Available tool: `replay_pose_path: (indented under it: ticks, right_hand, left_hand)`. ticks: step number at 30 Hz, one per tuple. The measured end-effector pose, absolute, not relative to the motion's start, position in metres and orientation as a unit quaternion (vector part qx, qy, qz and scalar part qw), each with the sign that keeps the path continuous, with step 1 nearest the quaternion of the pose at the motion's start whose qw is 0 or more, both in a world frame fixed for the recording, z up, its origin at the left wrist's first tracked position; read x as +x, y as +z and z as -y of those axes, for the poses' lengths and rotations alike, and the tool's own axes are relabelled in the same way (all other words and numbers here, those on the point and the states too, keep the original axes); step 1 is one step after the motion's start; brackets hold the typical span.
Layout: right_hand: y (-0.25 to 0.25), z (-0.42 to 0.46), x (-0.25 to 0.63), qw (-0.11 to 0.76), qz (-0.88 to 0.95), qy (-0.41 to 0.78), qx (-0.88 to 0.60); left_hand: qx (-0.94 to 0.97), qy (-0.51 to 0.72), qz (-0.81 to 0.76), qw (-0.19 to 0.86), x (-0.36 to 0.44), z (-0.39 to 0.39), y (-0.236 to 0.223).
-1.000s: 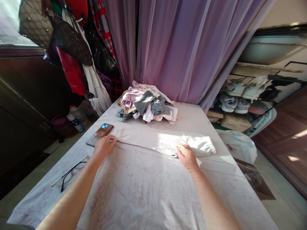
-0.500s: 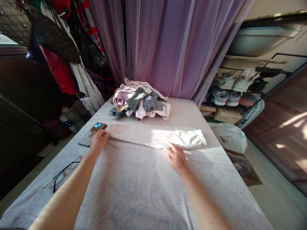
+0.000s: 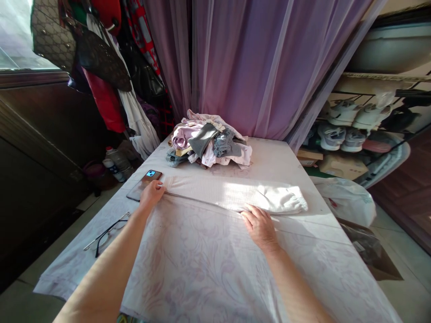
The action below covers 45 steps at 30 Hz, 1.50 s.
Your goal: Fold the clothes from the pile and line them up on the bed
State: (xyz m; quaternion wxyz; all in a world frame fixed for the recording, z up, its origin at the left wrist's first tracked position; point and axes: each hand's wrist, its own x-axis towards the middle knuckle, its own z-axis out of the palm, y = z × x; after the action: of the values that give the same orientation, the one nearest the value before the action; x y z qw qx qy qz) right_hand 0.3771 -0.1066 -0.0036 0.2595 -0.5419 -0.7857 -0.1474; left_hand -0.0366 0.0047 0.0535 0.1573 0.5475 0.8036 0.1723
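Note:
A long pale waffle-knit garment (image 3: 232, 193) lies folded on the table, with a ribbed cuff (image 3: 298, 205) at its right end. My left hand (image 3: 151, 195) rests on its left end, close to a smartphone (image 3: 148, 178). My right hand (image 3: 260, 227) lies flat along the garment's front edge, a little left of the cuff. Neither hand visibly lifts the cloth. Behind the garment sits a loose pile of pink, grey and white clothes (image 3: 208, 146). Wire-rimmed glasses (image 3: 107, 234) lie left of my left forearm.
A pale floral cloth (image 3: 208, 264) covers the table, and a purple curtain (image 3: 249, 67) hangs behind it. Bags (image 3: 101, 58) hang at upper left. Bottles (image 3: 116, 165) stand on the floor left. A white plastic bag (image 3: 346, 202) and shelved shoes (image 3: 353, 121) are at right.
My right hand has moved off the garment's top onto its front edge, sliding left and then back right. The cuff end lies flatter. My left hand has stayed near the smartphone.

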Motion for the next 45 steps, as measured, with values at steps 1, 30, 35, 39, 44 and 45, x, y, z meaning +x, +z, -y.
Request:
replay_pose_path:
  ticks: [1,30,35,39,44,45]
  right_hand:
    - [-0.004,0.107,0.377,0.259,0.786,-0.147,-0.541]
    - [-0.002,0.111,0.375,0.264,0.784,-0.113,-0.55]
    - [0.001,0.114,0.374,0.263,0.794,-0.088,-0.542]
    - [0.001,0.114,0.374,0.282,0.787,-0.11,-0.538]
    - [-0.001,0.114,0.374,0.284,0.783,-0.123,-0.539]
    - [-0.002,0.113,0.374,0.28,0.784,-0.122,-0.541]
  left_hand:
    - [0.55,0.169,-0.803,0.156,-0.037,-0.005,0.053]
    - [0.59,0.083,-0.791,0.14,-0.036,-0.028,0.052]
    - [0.585,0.124,-0.791,0.132,-0.038,-0.025,0.048]
    - [0.602,0.173,-0.771,0.116,-0.041,-0.013,0.047]
    - [0.634,0.253,-0.728,0.069,-0.034,0.019,0.033]
    - [0.644,0.268,-0.715,0.057,-0.032,0.025,0.029]
